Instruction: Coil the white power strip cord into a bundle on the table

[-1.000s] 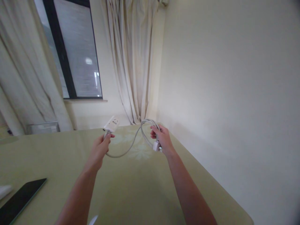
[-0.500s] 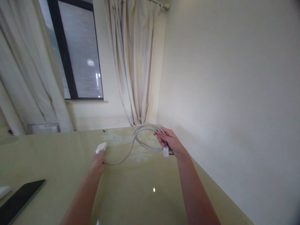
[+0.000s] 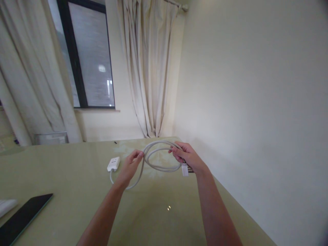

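A white extension cord (image 3: pixel 162 168) is looped into a loose coil above the table. My right hand (image 3: pixel 189 156) grips the coil's right side, with a white plug (image 3: pixel 185 169) with metal prongs hanging under the fingers. At the coil's left edge, my left hand (image 3: pixel 132 165) pinches the cord between thumb and fingers. From there the cord sags behind the left wrist to a small white socket block (image 3: pixel 113 164), which rests on the table left of that hand with its outlet face up.
The greenish glossy table (image 3: pixel 84 171) meets a white wall on the right. At the left lie a dark flat tablet-like panel (image 3: pixel 24 217) and a white object (image 3: pixel 7 206), cut off by the frame. A tiny dark piece (image 3: pixel 115 142) sits near the far edge.
My left hand has let go of the socket block, leaving it on the table, and moved right to the cord beside the coil. My right hand still holds the coil, slightly lower.
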{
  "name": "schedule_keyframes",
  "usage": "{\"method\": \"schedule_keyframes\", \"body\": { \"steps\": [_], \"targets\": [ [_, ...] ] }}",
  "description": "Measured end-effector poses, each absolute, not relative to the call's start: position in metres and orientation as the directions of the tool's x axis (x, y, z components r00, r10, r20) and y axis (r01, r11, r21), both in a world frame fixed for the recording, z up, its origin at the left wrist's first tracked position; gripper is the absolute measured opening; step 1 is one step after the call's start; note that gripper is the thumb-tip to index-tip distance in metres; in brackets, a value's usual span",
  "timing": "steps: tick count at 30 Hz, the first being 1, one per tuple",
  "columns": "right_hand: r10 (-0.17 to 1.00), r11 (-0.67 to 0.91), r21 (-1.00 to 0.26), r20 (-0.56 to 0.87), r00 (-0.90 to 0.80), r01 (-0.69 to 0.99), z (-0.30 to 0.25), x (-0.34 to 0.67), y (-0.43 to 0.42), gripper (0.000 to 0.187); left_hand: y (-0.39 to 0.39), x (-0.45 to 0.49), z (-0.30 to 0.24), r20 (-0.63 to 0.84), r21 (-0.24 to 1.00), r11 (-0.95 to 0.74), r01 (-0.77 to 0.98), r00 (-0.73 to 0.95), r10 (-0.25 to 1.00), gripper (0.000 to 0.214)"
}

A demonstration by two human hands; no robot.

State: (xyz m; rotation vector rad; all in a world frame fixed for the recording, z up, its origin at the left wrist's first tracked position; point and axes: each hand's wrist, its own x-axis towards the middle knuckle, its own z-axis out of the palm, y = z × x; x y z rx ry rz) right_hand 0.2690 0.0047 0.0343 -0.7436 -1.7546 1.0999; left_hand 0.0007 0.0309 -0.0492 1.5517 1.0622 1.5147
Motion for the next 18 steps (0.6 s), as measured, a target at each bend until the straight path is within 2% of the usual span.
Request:
{"method": "schedule_keyframes", "body": {
  "steps": [5, 7, 10, 15, 18],
  "targets": [
    [0.839, 0.419, -0.906, 0.363, -0.406, 0.054, 0.033, 0.265, 0.007, 0.043, 0.025, 0.000, -0.049, 0.273, 0.930, -0.250, -0.270, 0.051, 0.961, 0.054],
    [0.837, 0.438, -0.894, 0.367, -0.405, 0.096, 0.033, 0.262, 0.008, 0.043, 0.022, -0.001, -0.044, 0.234, 0.925, -0.193, -0.326, 0.091, 0.968, 0.055],
    [0.829, 0.489, -0.853, 0.389, -0.402, 0.183, 0.035, 0.259, 0.008, 0.040, 0.017, -0.006, -0.033, 0.201, 0.952, -0.156, -0.264, 0.149, 0.968, 0.047],
    [0.815, 0.537, -0.797, 0.408, -0.411, 0.275, 0.043, 0.258, -0.001, 0.033, 0.003, -0.015, -0.016, 0.222, 0.975, -0.202, -0.095, 0.324, 0.920, 0.034],
    [0.802, 0.555, -0.777, 0.404, -0.441, 0.297, 0.043, 0.258, -0.003, 0.030, -0.001, -0.014, -0.009, 0.259, 0.966, -0.253, -0.062, 0.332, 0.907, 0.038]
  ]
}}
